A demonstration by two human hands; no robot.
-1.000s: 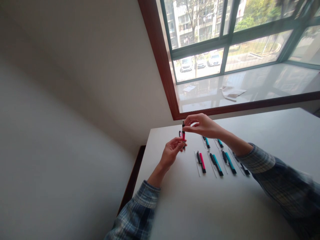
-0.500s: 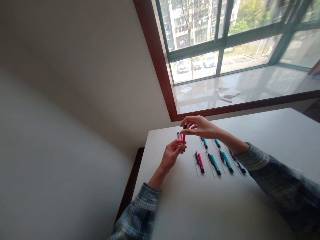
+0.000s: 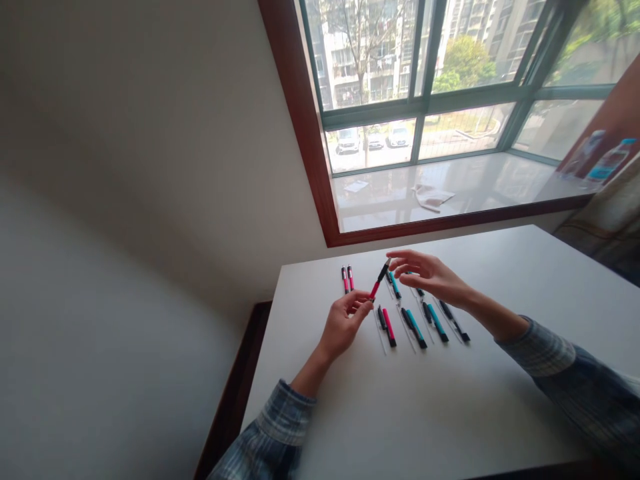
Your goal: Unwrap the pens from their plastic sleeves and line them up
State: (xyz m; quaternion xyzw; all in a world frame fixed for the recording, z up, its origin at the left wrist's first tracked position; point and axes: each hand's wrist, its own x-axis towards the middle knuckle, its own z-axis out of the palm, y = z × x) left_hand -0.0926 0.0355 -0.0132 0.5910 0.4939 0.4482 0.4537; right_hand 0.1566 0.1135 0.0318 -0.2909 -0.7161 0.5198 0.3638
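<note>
Pen in hand: a red-and-black pen (image 3: 381, 278) held up above the table, leaning, its pale-ended top pointing to 1 o'clock; I take it as the clock's centre, with 12 towards the window.
Left hand: the left hand (image 3: 343, 327), at 7 o'clock, pinches the pen's lower end between thumb and fingers.
Right hand: the right hand (image 3: 431, 275), at 3 o'clock, has its fingers loosely spread by the pen's top; from here I can't tell whether a fingertip touches it.
Handling: I'd keep the left pinch firm and low, and work the upper end with light fingertips, straight along the barrel; a sideways push could skew so slim a thing.
Red pens: a pair of red pens (image 3: 347, 279) lies side by side at 9 o'clock.
Loose parts: a red barrel (image 3: 389, 325) with a black piece at 6, a teal barrel (image 3: 417, 328) at 5, another teal barrel (image 3: 438, 323) at 4; thin pale rods lie among them.
Sill: a crumpled cloth (image 3: 433, 198) at 1, a bottle (image 3: 610, 164) at 2.
</note>
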